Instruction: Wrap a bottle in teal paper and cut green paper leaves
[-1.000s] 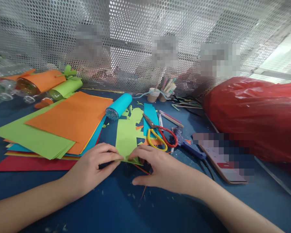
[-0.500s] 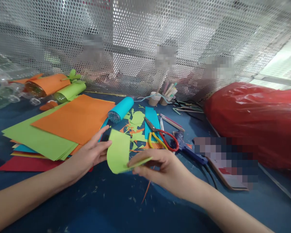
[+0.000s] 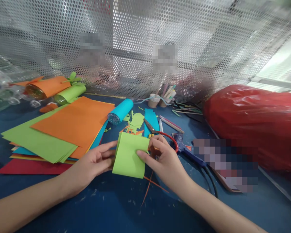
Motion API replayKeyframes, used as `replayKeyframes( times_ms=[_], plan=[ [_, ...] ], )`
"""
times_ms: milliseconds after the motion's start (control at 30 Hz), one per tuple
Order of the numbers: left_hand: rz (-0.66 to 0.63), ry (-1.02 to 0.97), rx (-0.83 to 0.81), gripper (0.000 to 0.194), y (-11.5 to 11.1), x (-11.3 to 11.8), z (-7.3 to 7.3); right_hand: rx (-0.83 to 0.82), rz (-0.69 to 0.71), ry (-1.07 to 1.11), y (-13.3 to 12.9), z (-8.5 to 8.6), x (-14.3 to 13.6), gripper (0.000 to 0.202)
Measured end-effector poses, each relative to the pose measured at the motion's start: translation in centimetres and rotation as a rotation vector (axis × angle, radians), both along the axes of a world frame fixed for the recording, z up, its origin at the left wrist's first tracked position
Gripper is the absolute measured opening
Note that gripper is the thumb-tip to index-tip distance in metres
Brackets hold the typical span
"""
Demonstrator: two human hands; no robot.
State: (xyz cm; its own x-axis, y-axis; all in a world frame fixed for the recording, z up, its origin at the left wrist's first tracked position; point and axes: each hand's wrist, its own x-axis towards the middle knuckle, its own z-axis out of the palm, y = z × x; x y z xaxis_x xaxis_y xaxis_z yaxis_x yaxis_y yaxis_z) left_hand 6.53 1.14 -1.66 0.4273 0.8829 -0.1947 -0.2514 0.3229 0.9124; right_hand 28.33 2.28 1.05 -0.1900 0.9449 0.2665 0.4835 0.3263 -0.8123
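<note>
A folded piece of light green paper is held above the blue table, its front face toward me. My right hand is closed on its right side, thumb on the front and fingers behind the edge. My left hand is at its left edge with fingers apart; some fingertips are hidden at the paper's edge, so whether they touch it is unclear. Just beyond are scissors with red handles, partly covered by my right hand. Green and orange paper scraps lie behind the folded piece.
Stacked coloured sheets lie left, near paper-wrapped bottles. A blue-wrapped bottle lies centre. To the right are a blue glue gun with its cord, a blurred phone-like object and a red plastic bag. Cups of markers stand behind.
The green paper has gone from a curled, spread fold to lying folded over, facing me. My right hand has shifted its grip to the paper's right side; my left hand has moved slightly right.
</note>
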Motion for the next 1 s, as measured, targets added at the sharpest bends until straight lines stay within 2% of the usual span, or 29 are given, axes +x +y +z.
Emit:
replayKeyframes(
  times_ms=[200,333,433,533,700,767,867,1000],
  plan=[
    [0.012,0.020,0.007,0.047,-0.2,-0.1,-0.5,-0.236,0.122,0.208,0.3,-1.1,0.0,0.017],
    [0.044,-0.033,-0.053,0.043,-0.4,0.0,-0.5,-0.267,0.120,0.246,0.4,-1.4,0.0,0.020],
    [0.004,-0.052,0.008,0.059,-0.5,0.2,-0.6,-0.254,0.123,0.284,0.3,-1.1,-0.1,0.023],
    [-0.008,0.058,0.091,0.080,-0.8,0.2,-0.8,-0.262,0.141,0.358,0.1,-0.8,-0.3,0.030],
    [0.013,0.170,0.177,0.063,-1.2,0.4,-0.8,-0.303,0.135,0.376,0.0,-0.5,-0.4,0.048],
    [0.007,0.175,0.209,0.058,-1.2,0.5,-0.7,-0.324,0.145,0.397,0.1,-0.5,-0.3,0.044],
    [0.023,0.204,0.219,0.057,-1.2,0.5,-0.8,-0.338,0.163,0.421,0.3,-0.6,-0.1,0.024],
    [0.005,0.194,0.217,0.054,-1.1,0.4,-0.8,-0.296,0.166,0.372,0.4,-0.5,0.0,0.020]
  ],
)
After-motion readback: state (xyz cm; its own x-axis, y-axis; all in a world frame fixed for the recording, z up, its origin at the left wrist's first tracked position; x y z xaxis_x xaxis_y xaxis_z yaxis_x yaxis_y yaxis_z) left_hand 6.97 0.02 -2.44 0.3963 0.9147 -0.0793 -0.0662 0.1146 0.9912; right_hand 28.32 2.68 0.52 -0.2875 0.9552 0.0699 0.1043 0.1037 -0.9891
